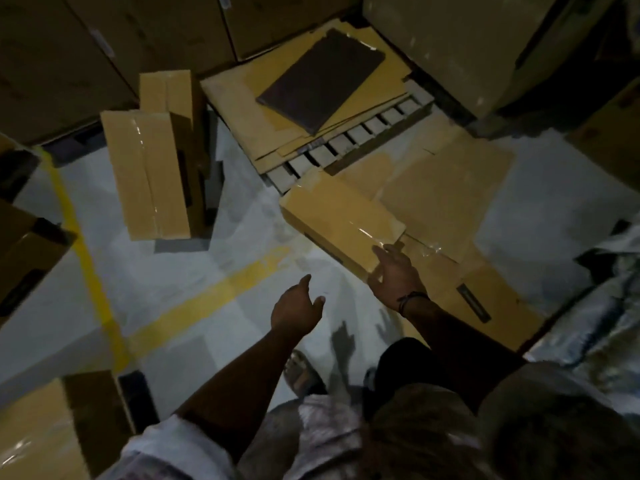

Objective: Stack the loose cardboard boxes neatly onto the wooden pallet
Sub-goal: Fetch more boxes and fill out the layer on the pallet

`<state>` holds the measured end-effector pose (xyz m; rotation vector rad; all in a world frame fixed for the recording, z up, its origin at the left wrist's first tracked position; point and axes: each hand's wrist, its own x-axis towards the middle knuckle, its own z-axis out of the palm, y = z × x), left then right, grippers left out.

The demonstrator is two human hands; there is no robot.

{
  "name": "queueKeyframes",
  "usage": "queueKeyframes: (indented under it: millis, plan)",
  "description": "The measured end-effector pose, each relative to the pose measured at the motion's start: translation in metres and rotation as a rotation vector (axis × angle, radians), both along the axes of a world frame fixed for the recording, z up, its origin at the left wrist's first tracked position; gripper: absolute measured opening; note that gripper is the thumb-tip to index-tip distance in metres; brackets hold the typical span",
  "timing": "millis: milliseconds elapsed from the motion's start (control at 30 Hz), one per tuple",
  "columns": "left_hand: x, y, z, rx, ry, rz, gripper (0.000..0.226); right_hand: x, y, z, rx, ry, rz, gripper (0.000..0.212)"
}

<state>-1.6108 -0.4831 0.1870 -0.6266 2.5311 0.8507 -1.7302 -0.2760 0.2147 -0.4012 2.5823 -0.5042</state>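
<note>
A long taped cardboard box [332,220] lies flat on the floor in front of the pallet [346,140]. My right hand [394,275] rests with fingers spread on the box's near end. My left hand [298,306] hovers open over the floor just left of that box, holding nothing. Two more taped boxes [145,174] stand together on the floor to the left. The slatted pallet is covered by flat cardboard sheets [242,109] with a dark flat board [322,77] on top.
Tall stacks of big cartons [104,39] wall in the back and the right [485,46]. More boxes sit at the left edge [27,258] and bottom left [41,431]. Flattened cardboard [446,188] covers the floor at right. Yellow floor lines [83,251] cross the grey floor.
</note>
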Motion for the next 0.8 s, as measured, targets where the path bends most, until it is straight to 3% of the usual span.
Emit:
queueKeyframes:
  millis: [267,500,600,667,800]
  plan:
    - [-0.126,-0.003,-0.09,0.108,-0.066,0.279,0.073,-0.162,-0.016,-0.093,0.092,-0.043,0.155,0.068]
    - [-0.234,0.02,-0.249,0.128,-0.088,0.602,0.069,-0.331,-0.039,-0.286,0.176,-0.141,0.399,0.065]
    - [-0.283,0.028,-0.332,0.108,-0.096,0.632,0.073,-0.39,-0.054,-0.37,0.187,-0.045,0.467,0.059]
    - [-0.309,0.031,-0.381,0.124,-0.082,0.709,0.079,-0.417,-0.067,-0.415,0.201,0.045,0.538,0.067]
    - [-0.347,0.032,-0.457,0.233,-0.029,0.811,0.09,-0.45,-0.089,-0.476,0.326,-0.002,0.642,0.086]
